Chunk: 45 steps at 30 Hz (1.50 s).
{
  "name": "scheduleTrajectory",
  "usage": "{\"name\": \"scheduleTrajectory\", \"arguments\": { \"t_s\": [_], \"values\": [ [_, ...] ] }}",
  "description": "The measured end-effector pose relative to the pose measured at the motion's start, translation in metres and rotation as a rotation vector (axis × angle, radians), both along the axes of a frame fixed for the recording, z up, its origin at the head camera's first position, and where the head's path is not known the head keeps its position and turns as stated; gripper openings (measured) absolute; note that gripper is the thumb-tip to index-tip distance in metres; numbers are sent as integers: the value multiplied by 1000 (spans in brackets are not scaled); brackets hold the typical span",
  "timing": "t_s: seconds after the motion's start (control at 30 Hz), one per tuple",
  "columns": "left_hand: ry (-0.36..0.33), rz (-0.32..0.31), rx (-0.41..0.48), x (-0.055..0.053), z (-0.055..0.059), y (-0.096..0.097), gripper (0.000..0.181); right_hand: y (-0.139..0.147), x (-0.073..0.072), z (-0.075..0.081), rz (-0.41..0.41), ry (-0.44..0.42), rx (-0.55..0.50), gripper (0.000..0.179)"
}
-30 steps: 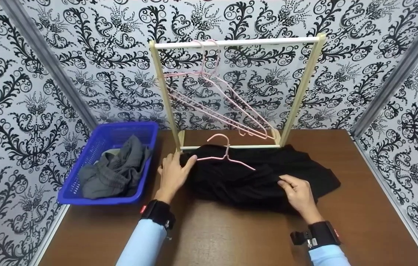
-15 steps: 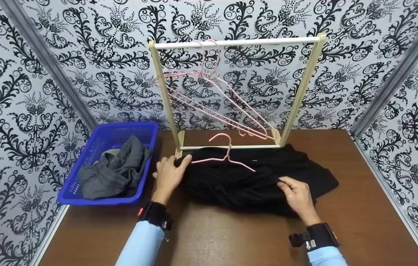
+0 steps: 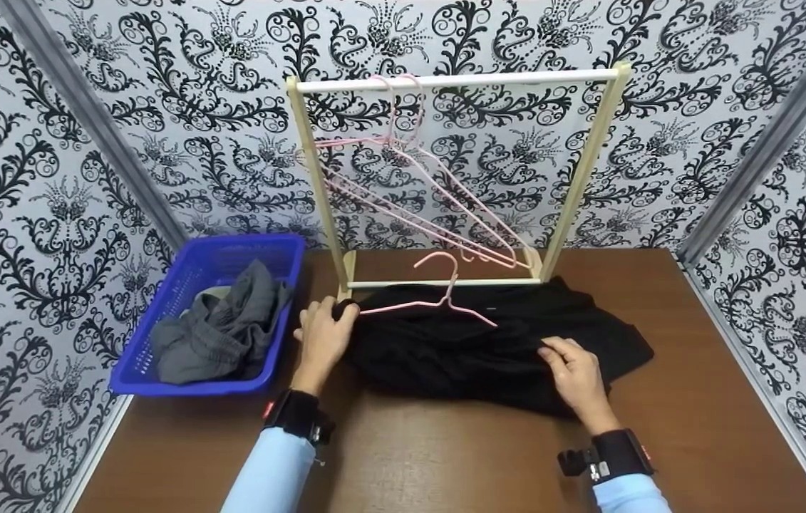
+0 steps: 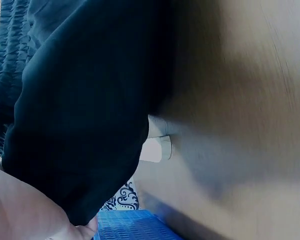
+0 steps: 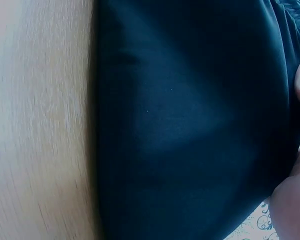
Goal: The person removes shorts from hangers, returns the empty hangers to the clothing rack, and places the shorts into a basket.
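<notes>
Pink hanger [image 3: 448,302] shifted right; left fingers [image 3: 348,313], right fingers [image 3: 564,349] pinch black garment [image 3: 445,360].

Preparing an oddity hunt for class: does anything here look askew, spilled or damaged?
The two pink hangers on the rack look askew: in the head view they slant down rightward instead of lining up with its top bar. The black garment is rumpled. Nothing looks spilled or damaged.

Counted one left hand [image 3: 323,340], one right hand [image 3: 576,375], two wrist straps [image 3: 296,412], two light-blue sleeves [image 3: 271,463]. Tallied three pink hangers [image 3: 447,302]: two on the rack [image 3: 589,153], one off. Recorded one rack, one black garment [image 3: 438,356], one blue basket [image 3: 189,389], one table [image 3: 445,456]. Could not establish the number of clothes [image 3: 221,335] in the basket.
</notes>
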<state>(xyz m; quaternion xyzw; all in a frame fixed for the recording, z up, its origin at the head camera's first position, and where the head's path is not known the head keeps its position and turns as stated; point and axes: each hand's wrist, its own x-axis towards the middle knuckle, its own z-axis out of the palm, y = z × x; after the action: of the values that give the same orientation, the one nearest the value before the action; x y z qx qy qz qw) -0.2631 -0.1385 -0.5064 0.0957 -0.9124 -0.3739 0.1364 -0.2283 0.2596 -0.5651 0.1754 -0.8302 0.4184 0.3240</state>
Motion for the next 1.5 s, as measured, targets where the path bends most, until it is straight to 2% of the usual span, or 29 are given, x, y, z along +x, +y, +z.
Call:
{"name": "scheduleTrajectory", "arguments": {
  "t_s": [0.17,0.3,0.4,0.6,0.93,1.27,1.5],
  "values": [
    [93,-13,16,-1,-1,0,42,0,0,1,-12,10,-12,9],
    [165,-4,10,-1,0,2,37,-2,1,3,-13,-18,-45,11],
    [205,5,4,-1,5,3,35,-3,1,3,-20,-36,-69,13],
    [263,3,-27,0,18,5,37,-5,1,1,-20,-73,-87,5],
    [333,-9,-28,5,30,6,35,0,8,-14,-81,-272,-76,7],
    [412,-49,-42,7,23,10,26,-2,12,-34,-116,-348,-157,16],
    [391,-69,-42,8,21,8,28,-2,13,-41,-84,-417,-221,26]
  ]
}}
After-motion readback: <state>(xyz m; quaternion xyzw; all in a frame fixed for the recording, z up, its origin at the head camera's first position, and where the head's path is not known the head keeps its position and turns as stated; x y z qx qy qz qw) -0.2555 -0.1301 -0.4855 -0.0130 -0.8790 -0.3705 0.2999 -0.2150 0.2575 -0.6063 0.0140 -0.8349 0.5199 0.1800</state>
